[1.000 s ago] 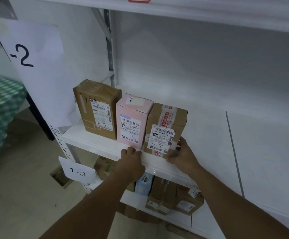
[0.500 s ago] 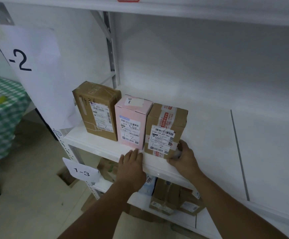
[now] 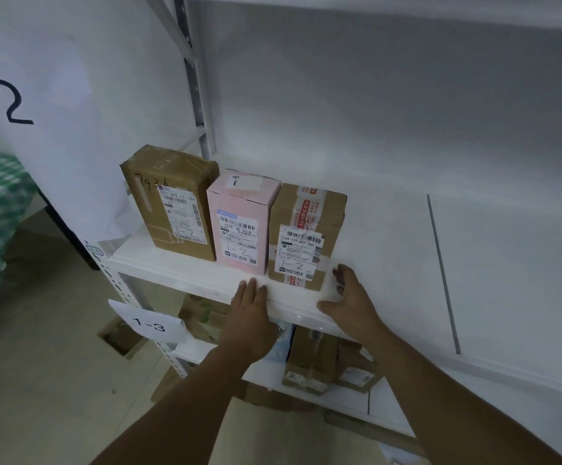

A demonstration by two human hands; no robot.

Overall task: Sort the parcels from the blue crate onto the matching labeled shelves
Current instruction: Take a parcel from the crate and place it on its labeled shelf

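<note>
Parcels [image 3: 242, 229]: three stand upright in a row, sides touching, all with "1-2" handwritten on their labels.
Middle shelf [image 3: 390, 246]: carries that row toward its left end. From the row round to 3 o'clock the board is bare white.
Paper sign [image 3: 21, 102]: a big sheet at 10 o'clock of the row, reading "-2" where it shows, so the labels appear to match this level.
Lower shelf [image 3: 386, 411]: at 6 o'clock under the row, with a small "1-3" tag [image 3: 148, 325] on its post and several brown parcels [image 3: 309, 360] already on it.
Tall brown parcel [image 3: 172, 203]: leftmost in the row, "7936" scrawled near its top.
Taped brown parcel [image 3: 306, 236]: rightmost, red printed tape over it, close to the front edge.
Pink parcel [image 3: 242, 196]: between the two brown ones.
Right hand [image 3: 353, 303]: open, fingers spread and loosely bent, empty, just at 4 o'clock of the taped parcel. I cannot tell if a fingertip touches it.
Left hand [image 3: 249, 317]: flat, fingers straight, lying on the shelf's front edge at 6 o'clock of the pink parcel, holding nothing.
Progress: I'd judge this placement finished, with both levels part filled.
Blue crate: out of sight, so what remains to sort I cannot say.
</note>
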